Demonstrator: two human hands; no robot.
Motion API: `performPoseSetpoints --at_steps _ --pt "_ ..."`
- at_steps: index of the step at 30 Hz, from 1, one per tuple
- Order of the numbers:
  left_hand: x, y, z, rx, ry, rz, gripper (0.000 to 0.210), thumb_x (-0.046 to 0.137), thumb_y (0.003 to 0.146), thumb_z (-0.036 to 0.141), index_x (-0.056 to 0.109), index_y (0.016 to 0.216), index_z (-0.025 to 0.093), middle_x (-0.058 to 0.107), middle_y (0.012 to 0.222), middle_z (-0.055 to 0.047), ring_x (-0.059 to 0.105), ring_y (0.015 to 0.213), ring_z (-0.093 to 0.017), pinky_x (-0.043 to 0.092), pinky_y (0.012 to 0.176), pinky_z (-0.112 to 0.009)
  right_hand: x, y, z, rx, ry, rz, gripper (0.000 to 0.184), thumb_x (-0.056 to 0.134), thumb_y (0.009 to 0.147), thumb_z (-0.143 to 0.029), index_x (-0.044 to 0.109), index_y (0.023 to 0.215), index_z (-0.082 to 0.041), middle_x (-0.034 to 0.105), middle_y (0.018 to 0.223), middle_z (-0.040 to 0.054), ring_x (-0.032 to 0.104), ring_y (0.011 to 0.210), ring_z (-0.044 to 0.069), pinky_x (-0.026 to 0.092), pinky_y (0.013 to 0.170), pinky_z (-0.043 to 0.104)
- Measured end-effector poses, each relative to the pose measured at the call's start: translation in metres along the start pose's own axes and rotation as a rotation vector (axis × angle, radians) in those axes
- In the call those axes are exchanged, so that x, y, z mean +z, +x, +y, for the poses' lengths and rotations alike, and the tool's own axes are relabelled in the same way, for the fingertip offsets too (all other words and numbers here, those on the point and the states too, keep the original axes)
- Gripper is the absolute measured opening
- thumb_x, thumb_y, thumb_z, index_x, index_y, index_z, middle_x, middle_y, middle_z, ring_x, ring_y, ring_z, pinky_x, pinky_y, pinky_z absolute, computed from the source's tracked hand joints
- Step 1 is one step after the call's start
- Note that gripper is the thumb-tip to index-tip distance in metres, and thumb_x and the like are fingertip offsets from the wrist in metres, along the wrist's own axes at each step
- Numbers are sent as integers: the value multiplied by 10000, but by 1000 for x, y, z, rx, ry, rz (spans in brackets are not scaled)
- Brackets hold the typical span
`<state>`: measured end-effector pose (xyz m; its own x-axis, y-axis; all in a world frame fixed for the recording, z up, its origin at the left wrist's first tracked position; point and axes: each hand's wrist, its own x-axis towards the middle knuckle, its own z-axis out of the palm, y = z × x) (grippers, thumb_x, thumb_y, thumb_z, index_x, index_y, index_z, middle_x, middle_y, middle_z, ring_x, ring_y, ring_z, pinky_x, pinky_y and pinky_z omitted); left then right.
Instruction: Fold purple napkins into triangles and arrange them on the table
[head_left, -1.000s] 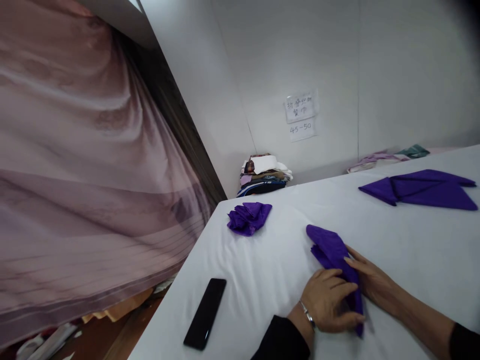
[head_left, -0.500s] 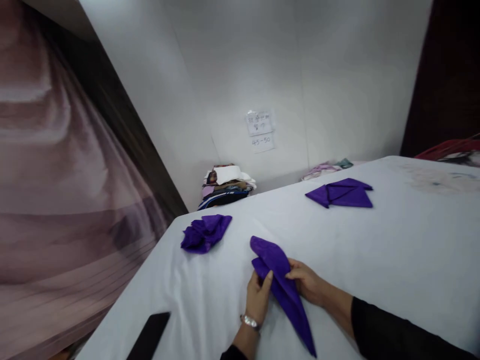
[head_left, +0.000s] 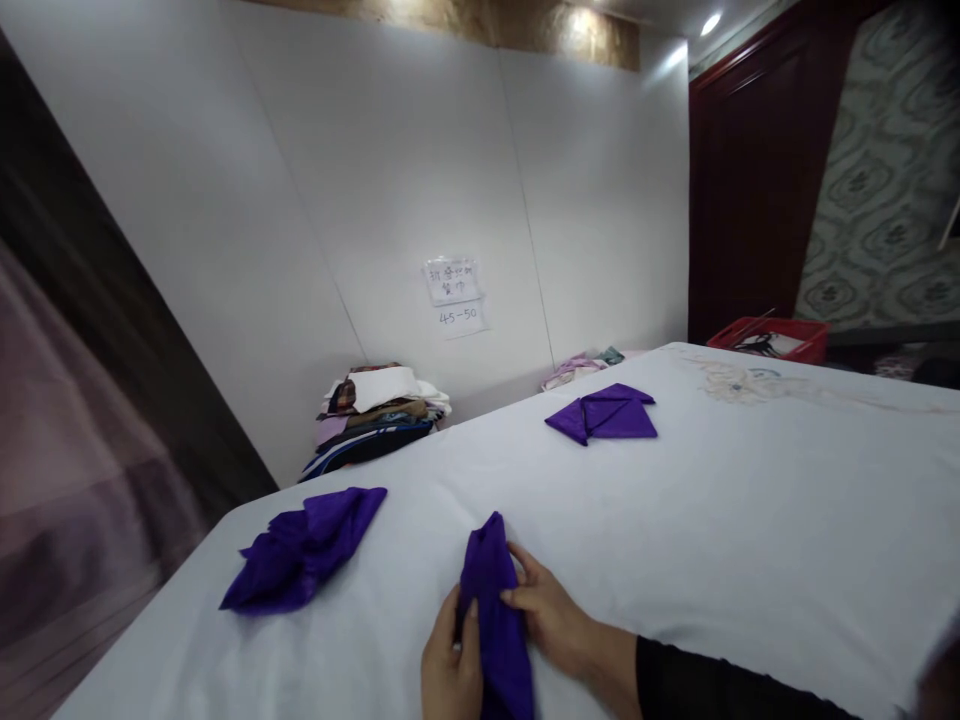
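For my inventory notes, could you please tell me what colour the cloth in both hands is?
The cloth is deep purple, best seen in the head view.

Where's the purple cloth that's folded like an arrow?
In the head view, the flat, arrow-shaped purple cloth lies right of centre on the white fabric tablecloth, beyond the person's bare right hand and near the far edge.

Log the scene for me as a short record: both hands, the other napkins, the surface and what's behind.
left hand: grips the near side of the upright-pointing purple napkin
right hand: grips its right edge
table left: bunched purple napkin
table far side: flat, arrow-shaped purple napkin
surface: white tablecloth
beyond table: clothes stack, red basket
wall: paper sign reading 45-50
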<state>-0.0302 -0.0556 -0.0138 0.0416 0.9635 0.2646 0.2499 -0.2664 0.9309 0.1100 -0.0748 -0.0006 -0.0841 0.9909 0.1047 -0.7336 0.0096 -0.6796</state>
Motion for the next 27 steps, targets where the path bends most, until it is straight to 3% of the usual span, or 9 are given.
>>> performPoseSetpoints --at_steps 4,10,14,18,21,25,27 --pt "-12 3 -3 -58 -16 111 551 570 731 417 430 1239 253 595 1179 -44 538 1098 -227 444 925 -342 -13 6 0 -52 -71 35 709 650 602 -138 442 1268 -261 646 798 -9 590 729 196 419 719 348" --pt "-23 8 0 -167 151 87 728 552 710 458 291 1347 223 694 820 -5 659 806 -240 503 737 -353 -26 13 -1 -14 -159 146 759 620 568 -93 425 1282 -263 574 705 -47 516 602 132 368 596 273" --pt "-27 12 -4 -236 137 62 724 585 678 471 354 1306 194 704 793 -16 656 821 -259 490 766 -381 -24 14 5 -61 -286 104 772 654 570 -105 420 1284 -280 541 687 -62 496 611 119 358 615 268" --pt "-31 12 2 -286 -89 66 604 651 636 461 496 1171 227 708 870 -15 648 867 -243 501 789 -355 -23 12 3 -138 -330 42 703 671 603 -172 448 1260 -287 566 754 -43 517 660 131 370 644 285" --pt "-33 13 8 -264 -252 100 456 655 649 451 587 1034 217 696 946 -22 634 898 -225 496 810 -335 -25 10 -4 -194 -341 81 645 663 605 -177 489 1218 -277 557 734 -48 503 648 128 370 625 278" --pt "-34 13 7 -249 -257 153 360 656 637 450 639 865 172 701 854 -37 632 805 -209 492 762 -332 -32 10 -10 -146 -409 186 575 619 583 -129 546 1139 -257 531 642 -64 472 582 116 373 590 267" --pt "-34 13 4 -228 -252 186 327 663 629 436 642 808 163 695 805 -35 621 775 -198 480 745 -323 -36 10 -10 -140 -454 236 554 603 577 -121 561 1110 -263 590 772 -31 517 675 138 406 640 284"
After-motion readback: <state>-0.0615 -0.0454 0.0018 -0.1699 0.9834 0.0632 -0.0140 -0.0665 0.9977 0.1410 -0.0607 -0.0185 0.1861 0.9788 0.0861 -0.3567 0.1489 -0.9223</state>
